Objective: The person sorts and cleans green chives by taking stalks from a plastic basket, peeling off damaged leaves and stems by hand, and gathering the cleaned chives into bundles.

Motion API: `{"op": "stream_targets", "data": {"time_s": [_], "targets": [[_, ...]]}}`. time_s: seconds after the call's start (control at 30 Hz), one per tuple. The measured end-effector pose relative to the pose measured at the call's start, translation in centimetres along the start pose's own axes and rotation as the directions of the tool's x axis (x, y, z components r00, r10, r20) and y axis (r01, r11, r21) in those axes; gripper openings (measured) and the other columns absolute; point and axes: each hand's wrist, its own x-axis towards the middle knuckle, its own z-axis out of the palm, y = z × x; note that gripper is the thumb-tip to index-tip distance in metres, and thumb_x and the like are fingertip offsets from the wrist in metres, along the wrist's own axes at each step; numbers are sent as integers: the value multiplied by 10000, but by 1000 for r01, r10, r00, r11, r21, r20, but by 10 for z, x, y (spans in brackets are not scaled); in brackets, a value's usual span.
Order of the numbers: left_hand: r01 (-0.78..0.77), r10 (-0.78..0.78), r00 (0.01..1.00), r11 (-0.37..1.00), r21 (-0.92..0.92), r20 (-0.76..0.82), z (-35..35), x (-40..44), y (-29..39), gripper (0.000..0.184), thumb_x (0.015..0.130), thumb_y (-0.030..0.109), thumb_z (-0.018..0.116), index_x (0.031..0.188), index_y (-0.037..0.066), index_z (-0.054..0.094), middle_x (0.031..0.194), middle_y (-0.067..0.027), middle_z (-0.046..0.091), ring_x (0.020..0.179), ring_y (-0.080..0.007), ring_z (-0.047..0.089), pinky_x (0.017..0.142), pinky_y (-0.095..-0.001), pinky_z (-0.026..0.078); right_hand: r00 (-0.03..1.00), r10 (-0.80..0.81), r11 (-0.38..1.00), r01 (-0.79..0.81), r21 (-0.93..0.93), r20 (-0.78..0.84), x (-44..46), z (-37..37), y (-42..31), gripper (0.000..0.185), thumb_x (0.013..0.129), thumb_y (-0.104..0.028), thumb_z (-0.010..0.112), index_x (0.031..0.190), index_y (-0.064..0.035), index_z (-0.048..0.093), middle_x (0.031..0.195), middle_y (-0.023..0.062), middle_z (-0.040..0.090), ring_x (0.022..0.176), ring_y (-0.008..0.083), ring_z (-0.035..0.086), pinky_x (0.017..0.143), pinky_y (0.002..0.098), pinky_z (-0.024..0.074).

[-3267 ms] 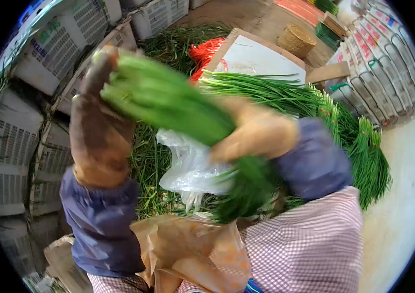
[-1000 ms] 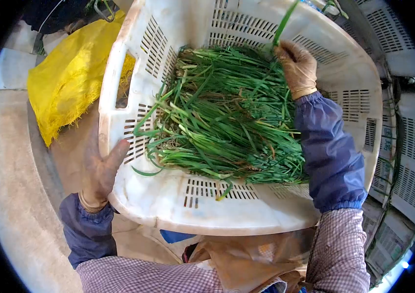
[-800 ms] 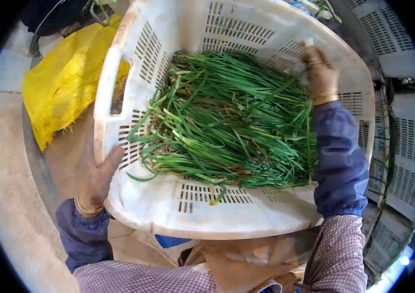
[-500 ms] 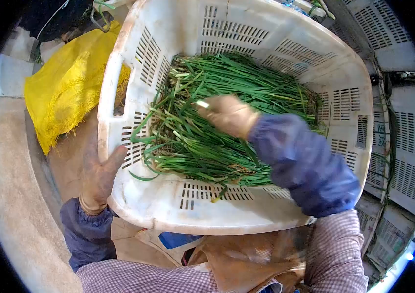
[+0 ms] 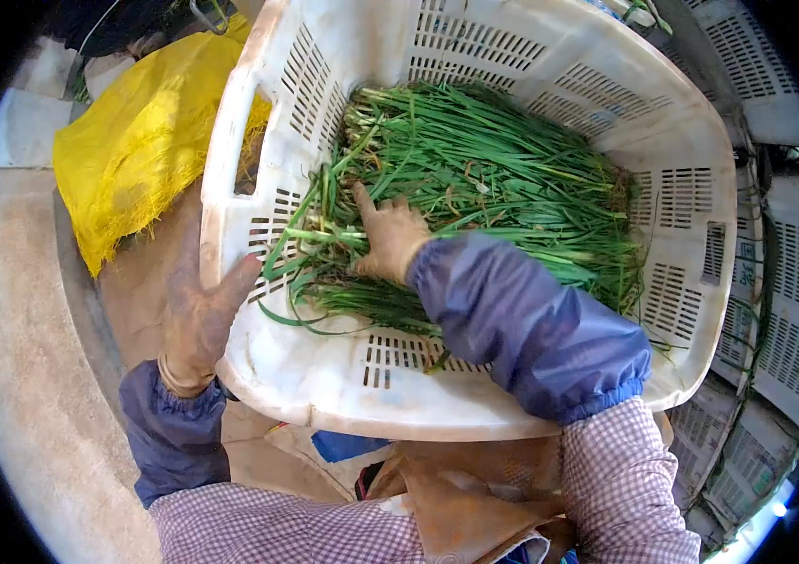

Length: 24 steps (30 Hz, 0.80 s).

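Note:
My left hand point(image 5: 204, 315), in a stained tan glove, grips the left rim of a large white slatted crate point(image 5: 399, 418), thumb over the edge and other fingers outside. Inside, long green leafy stalks point(image 5: 512, 179) lie in a loose layer, their pale ends mostly to the left, with some dry brown bits among them. My right hand point(image 5: 390, 230), also gloved, rests palm down on the stalks at the left of the heap. Its fingers are apart, and pale stalks run beneath it. The palm side is hidden.
A frayed yellow sack point(image 5: 132, 155) lies on the floor left of the crate. Further left runs a pale ledge point(image 5: 23, 310). More slatted crates point(image 5: 790, 273) are stacked at the right. A brown apron point(image 5: 475, 508) and a blue item point(image 5: 348, 446) show below.
The earliest frame showed green bundles over another area; the crate is in view now. My right hand has moved from the crate's far right side to the left of the heap. My left hand remains at the rim.

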Motion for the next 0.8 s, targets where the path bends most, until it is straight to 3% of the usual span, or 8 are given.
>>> {"op": "stream_targets", "data": {"time_s": [0.13, 0.27, 0.3, 0.43, 0.53, 0.6, 0.73, 0.8], "targets": [[10, -10, 1000, 1000, -26, 0, 0, -1, 1, 563, 792, 104, 598, 1285, -33, 364, 1062, -139, 582, 932, -186, 568, 822, -291, 447, 975, -70, 948, 131, -289, 212, 1, -11, -30, 928, 595, -465, 757, 1321, -60, 346, 1120, 201, 555, 1136, 346, 468, 978, 520, 313], [21, -19, 1000, 997, 69, -25, -1, -2, -2, 548, 799, 121, 600, 1276, -32, 378, 1074, -137, 578, 941, -184, 564, 825, -287, 444, 997, -69, 931, 77, -357, 35, -1, 5, -35, 875, 568, -453, 780, 1258, -57, 416, 1106, 174, 567, 1123, 329, 487, 991, 507, 307], [23, -22, 999, 997, 72, -25, -2, -2, 0, 548, 799, 121, 600, 1276, -32, 378, 1074, -137, 578, 941, -184, 564, 825, -287, 444, 998, -62, 977, 65, -204, 23, 7, 20, -27, 798, 583, -367, 783, 1214, -28, 431, 1036, 185, 590, 1037, 334, 545, 918, 448, 406], [42, -43, 999, 998, 51, 18, -4, -1, -1, 557, 801, 120, 598, 1287, -23, 368, 1089, -139, 571, 944, -186, 564, 830, -285, 442, 985, -166, 981, 161, 106, 43, -2, -10, -5, 623, 635, -219, 728, 1135, 15, 437, 884, 219, 602, 857, 350, 599, 757, 406, 480], [38, -37, 999, 998, -49, 31, -2, -2, -2, 581, 796, 97, 601, 1306, -15, 345, 1106, -136, 562, 952, -182, 559, 838, -286, 442, 989, -135, 956, 144, 254, -52, -14, -35, 28, 727, 621, -193, 751, 1223, 15, 401, 1023, 200, 588, 942, 292, 584, 842, 331, 469], [30, -26, 999, 994, -103, 36, 1, -1, -1, 596, 794, 84, 601, 1316, -11, 331, 1116, -134, 556, 958, -180, 556, 843, -288, 442, 946, -146, 839, 273, 471, -289, -33, -51, 57, 724, 613, -193, 733, 1226, 12, 407, 1036, 214, 585, 956, 288, 577, 838, 320, 462], [20, -9, 996, 992, -126, 84, 1, 0, 5, 647, 777, 50, 599, 1340, -13, 286, 1171, -144, 512, 1039, -193, 514, 901, -304, 414, 950, -106, 564, 301, 769, -294, -63, -83, 95, 796, 620, -51, 776, 1298, -24, 359, 1117, 68, 573, 980, 165, 547, 888, 288, 448], [-187, 198, 977, 974, 125, -83, 4, 0, -3, 697, 742, 39, 614, 1348, -14, 274, 1248, -172, 449, 1126, -211, 453, 954, -323, 369, 962, -58, 497, 259, 828, -266, -84, -96, 103, 801, 624, 0, 778, 1302, -69, 358, 1146, 35, 563, 996, 144, 546, 900, 285, 447]]}}
